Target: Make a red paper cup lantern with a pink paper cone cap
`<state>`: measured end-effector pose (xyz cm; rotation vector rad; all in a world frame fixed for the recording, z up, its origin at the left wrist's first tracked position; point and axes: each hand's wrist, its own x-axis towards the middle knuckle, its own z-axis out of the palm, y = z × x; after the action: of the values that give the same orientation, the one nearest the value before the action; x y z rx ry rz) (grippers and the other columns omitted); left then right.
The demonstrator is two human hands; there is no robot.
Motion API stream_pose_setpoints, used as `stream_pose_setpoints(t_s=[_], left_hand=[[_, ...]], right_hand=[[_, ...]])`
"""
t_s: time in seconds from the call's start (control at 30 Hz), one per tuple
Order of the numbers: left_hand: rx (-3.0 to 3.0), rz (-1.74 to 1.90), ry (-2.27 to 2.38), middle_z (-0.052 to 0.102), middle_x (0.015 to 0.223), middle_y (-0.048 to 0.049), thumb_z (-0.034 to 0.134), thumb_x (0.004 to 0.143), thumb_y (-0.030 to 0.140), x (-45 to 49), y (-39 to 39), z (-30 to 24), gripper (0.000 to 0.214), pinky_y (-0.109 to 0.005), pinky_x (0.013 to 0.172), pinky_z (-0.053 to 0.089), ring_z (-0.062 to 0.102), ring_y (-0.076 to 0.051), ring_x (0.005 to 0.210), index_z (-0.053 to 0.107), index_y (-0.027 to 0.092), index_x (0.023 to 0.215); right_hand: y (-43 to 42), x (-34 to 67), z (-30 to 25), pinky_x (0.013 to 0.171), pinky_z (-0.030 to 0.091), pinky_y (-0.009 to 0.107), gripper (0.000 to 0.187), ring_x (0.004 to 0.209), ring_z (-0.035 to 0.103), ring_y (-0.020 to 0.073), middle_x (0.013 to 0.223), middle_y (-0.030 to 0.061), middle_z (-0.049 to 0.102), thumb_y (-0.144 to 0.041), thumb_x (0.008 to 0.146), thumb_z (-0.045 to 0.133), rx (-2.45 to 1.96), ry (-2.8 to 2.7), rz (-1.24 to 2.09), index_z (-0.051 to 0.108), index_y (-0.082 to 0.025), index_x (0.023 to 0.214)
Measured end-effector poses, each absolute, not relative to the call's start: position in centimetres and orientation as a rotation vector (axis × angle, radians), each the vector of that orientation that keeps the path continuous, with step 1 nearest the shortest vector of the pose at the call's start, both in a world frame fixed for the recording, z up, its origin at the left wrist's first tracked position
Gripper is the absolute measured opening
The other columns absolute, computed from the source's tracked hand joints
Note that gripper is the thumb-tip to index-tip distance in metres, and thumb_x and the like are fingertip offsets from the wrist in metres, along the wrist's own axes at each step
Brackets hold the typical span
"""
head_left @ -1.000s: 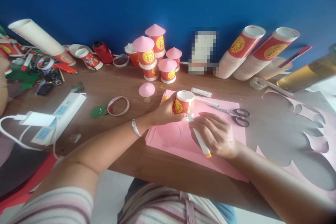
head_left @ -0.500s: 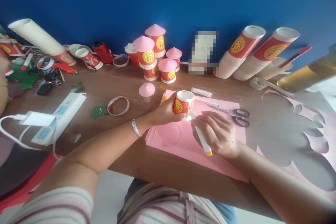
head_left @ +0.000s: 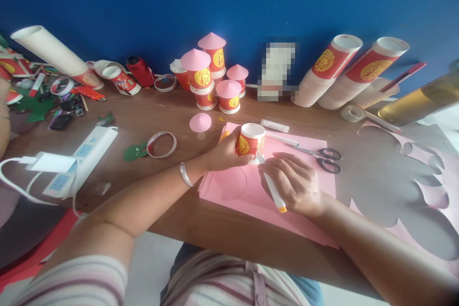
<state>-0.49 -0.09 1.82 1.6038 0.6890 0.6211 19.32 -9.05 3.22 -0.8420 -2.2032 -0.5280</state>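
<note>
A red-and-gold paper cup point(head_left: 246, 145) with a white rim is gripped at its left side by my left hand point(head_left: 226, 150). My right hand point(head_left: 294, 182) holds a white marker point(head_left: 273, 190) with an orange end; its tip meets the cup's lower right side. Beneath both hands lies a stack of pink paper point(head_left: 261, 205), and a circle is outlined on the top sheet. Scissors point(head_left: 324, 158) with dark handles rest on the paper beyond my right hand. A white glue stick point(head_left: 275, 126) lies at the paper's far edge.
Several cups with pink cone tops point(head_left: 229, 95) stand near the blue wall, a loose pink cone point(head_left: 200, 123) before them. Stacked cups point(head_left: 322, 71) lean at right by a tape roll point(head_left: 353, 113). At left are a power strip point(head_left: 81, 160) and clutter; pink paper scraps point(head_left: 430, 191) lie right.
My right hand and the marker have shifted slightly left along the cup's lower side. My left hand holds the cup nearly still.
</note>
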Motion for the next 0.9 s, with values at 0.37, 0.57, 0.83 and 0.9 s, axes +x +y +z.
stream_pose_setpoints(t_s=[0.37,0.57,0.83,0.9], left_hand=[[1.561,0.594,0.675,0.062,0.109,-0.0070,0.075,0.078,0.028,-0.51,-0.10,1.82,0.051,-0.040,0.089,0.054,0.062,-0.024,0.101,0.048,0.020,0.120],[1.592,0.615,0.674,0.061,0.099,-0.0044,0.073,0.077,0.025,-0.36,-0.18,2.29,0.042,-0.039,0.083,0.055,0.062,-0.022,0.093,0.050,0.020,0.111],[1.623,0.622,0.705,0.062,0.107,-0.0060,0.072,0.079,0.024,-0.54,-0.07,1.52,0.049,-0.040,0.087,0.057,0.064,-0.024,0.101,0.046,0.020,0.121],[1.602,0.618,0.705,0.062,0.109,-0.0066,0.072,0.079,0.024,-0.55,-0.06,1.36,0.051,-0.040,0.089,0.057,0.064,-0.024,0.103,0.045,0.019,0.123]], right_hand=[[-9.13,19.29,3.11,0.077,0.061,0.035,0.015,0.071,0.067,0.0170,0.078,0.0032,0.069,-0.006,0.089,0.059,-0.831,-2.213,-0.504,0.064,-0.017,0.098],[-8.93,19.42,3.23,0.075,0.061,0.034,0.018,0.070,0.066,0.0168,0.078,0.0028,0.068,-0.006,0.089,0.058,-0.836,-2.177,-0.553,0.063,-0.017,0.101],[-9.06,19.23,3.21,0.077,0.061,0.036,0.013,0.070,0.065,0.0175,0.077,0.0052,0.069,-0.006,0.089,0.059,-0.815,-2.226,-0.513,0.063,-0.014,0.099],[-9.11,19.16,3.09,0.077,0.061,0.036,0.012,0.070,0.065,0.0179,0.078,0.0058,0.069,-0.006,0.089,0.059,-0.803,-2.239,-0.490,0.063,-0.013,0.098]])
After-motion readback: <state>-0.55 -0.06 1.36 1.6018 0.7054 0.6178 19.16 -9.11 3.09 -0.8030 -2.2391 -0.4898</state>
